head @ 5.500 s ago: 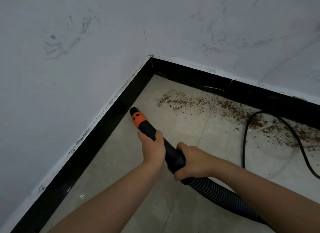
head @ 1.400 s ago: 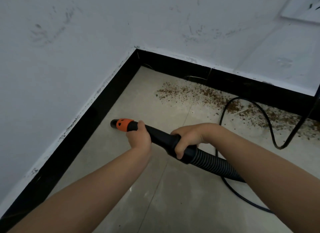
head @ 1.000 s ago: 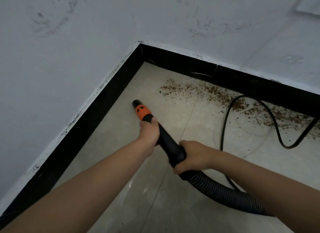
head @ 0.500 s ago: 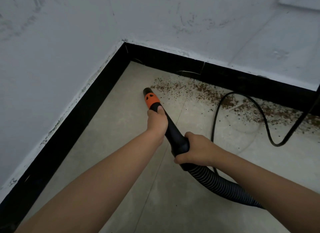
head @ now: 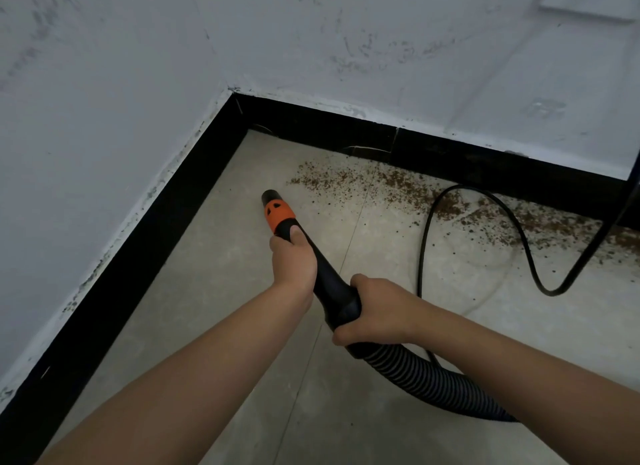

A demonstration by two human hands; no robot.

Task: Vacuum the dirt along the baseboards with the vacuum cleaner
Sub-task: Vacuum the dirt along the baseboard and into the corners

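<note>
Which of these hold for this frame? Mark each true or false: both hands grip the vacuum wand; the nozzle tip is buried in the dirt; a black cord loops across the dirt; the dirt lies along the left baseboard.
1. The left hand and right hand both grip the vacuum wand. True.
2. The nozzle tip is buried in the dirt. False: it sits short of it.
3. A black cord loops across the dirt. True.
4. The dirt lies along the left baseboard. False: it lines the far baseboard.

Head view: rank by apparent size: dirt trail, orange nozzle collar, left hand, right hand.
1. dirt trail, spread widest along the back baseboard
2. right hand and left hand: look alike, no ranking; the right is nearer the camera
3. orange nozzle collar, smallest
</note>
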